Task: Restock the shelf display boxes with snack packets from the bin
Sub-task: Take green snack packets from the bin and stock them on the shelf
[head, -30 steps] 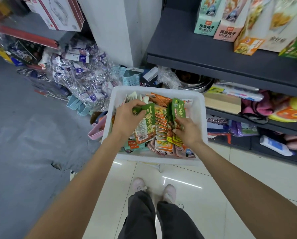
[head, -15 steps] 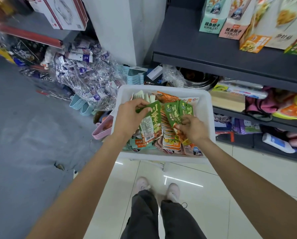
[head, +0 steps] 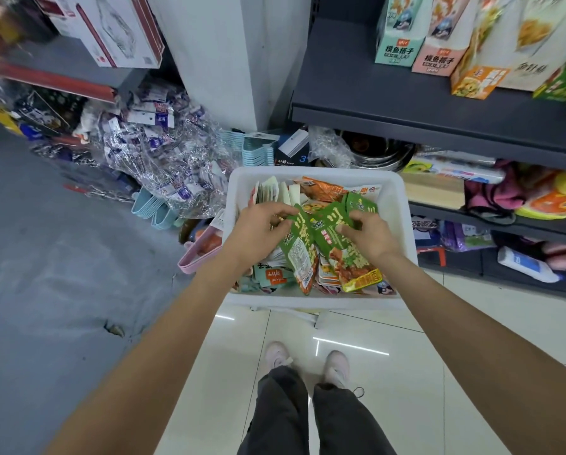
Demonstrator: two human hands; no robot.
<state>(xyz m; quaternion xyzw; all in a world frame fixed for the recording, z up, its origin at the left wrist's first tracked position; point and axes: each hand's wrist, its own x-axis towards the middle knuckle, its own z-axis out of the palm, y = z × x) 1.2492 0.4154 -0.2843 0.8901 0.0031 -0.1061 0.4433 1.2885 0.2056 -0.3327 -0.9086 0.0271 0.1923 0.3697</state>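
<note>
Both hands [head: 258, 229] pinching green packets [head: 332, 238]

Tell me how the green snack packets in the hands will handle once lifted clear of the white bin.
The green snack packets are thin, flat pouches gripped by their tops, so they will probably hang and flop. Their glossy film looks slippery, so a bunch may fan or slide apart. The left hand and right hand each hold several, so they are likely light.

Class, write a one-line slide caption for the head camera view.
Both hands, left and right, grip green snack packets over a white bin beside store shelves.
</note>
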